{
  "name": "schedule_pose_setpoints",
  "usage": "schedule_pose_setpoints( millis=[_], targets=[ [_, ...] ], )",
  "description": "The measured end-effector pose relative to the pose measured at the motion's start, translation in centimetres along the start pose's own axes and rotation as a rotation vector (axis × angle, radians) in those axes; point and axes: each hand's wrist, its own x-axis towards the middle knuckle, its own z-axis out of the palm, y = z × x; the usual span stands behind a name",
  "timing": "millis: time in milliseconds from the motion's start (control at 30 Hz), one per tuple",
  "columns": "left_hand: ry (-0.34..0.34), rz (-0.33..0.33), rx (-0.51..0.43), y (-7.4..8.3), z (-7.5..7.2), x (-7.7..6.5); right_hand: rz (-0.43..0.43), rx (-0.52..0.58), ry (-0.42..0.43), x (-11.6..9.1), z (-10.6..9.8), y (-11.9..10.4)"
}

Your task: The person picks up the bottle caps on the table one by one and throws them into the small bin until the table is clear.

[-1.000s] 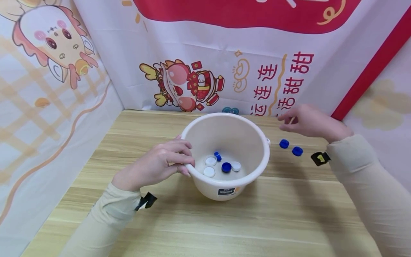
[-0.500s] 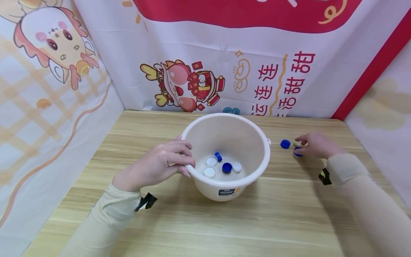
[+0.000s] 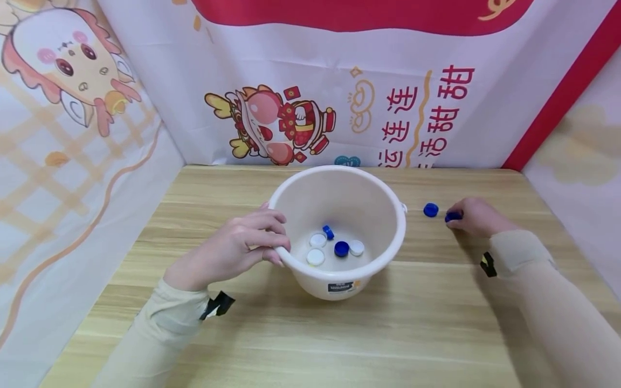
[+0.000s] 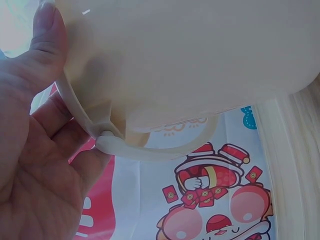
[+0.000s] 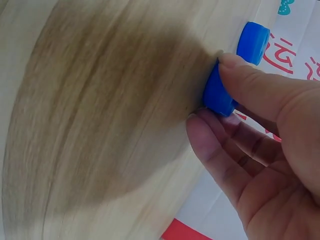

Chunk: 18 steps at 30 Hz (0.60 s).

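Note:
My left hand [image 3: 249,237] grips the left rim of a cream plastic bucket [image 3: 317,284], thumb outside and fingers over the edge. Inside, on the bottom, lie three white bottle caps, one white cap [image 3: 315,257] nearest the front, and two blue ones, of which one blue cap [image 3: 328,233] stands on edge. To the right of the bucket, my right hand [image 3: 477,217] pinches a blue bottle cap [image 5: 217,95] between thumb and fingers, at the tabletop. Another blue cap [image 3: 430,210] lies just left of it, untouched. In the left wrist view the bucket's handle [image 4: 150,151] hangs beside my fingers.
Bucket and caps are on a wood-grain table [image 3: 271,339]. A printed white and red cloth [image 3: 310,59] rises along the table's back edge, and further cloth panels flank both sides. Each sleeve carries a small black strap [image 3: 216,306] near the wrist.
My right hand has come down from beyond the two loose caps to the right-hand one and now pinches it. The left hand keeps its grip on the rim; the head view has shifted slightly.

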Motion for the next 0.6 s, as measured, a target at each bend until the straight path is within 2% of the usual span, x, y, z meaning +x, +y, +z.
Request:
schedule_pose_setpoints(
  millis=[100,400,600],
  targets=[
    [-0.006,0.002,0.003,-0.01,-0.01,0.0,0.024,0.01,-0.001,0.01,0.08,-0.25],
    [-0.001,0.029,0.01,0.01,-0.03,-0.05,0.006,-0.027,0.006,0.16,-0.37,-0.44],
    [-0.005,0.026,0.015,0.05,-0.08,0.0,0.032,-0.009,0.001,0.2,-0.28,-0.24]
  ],
)
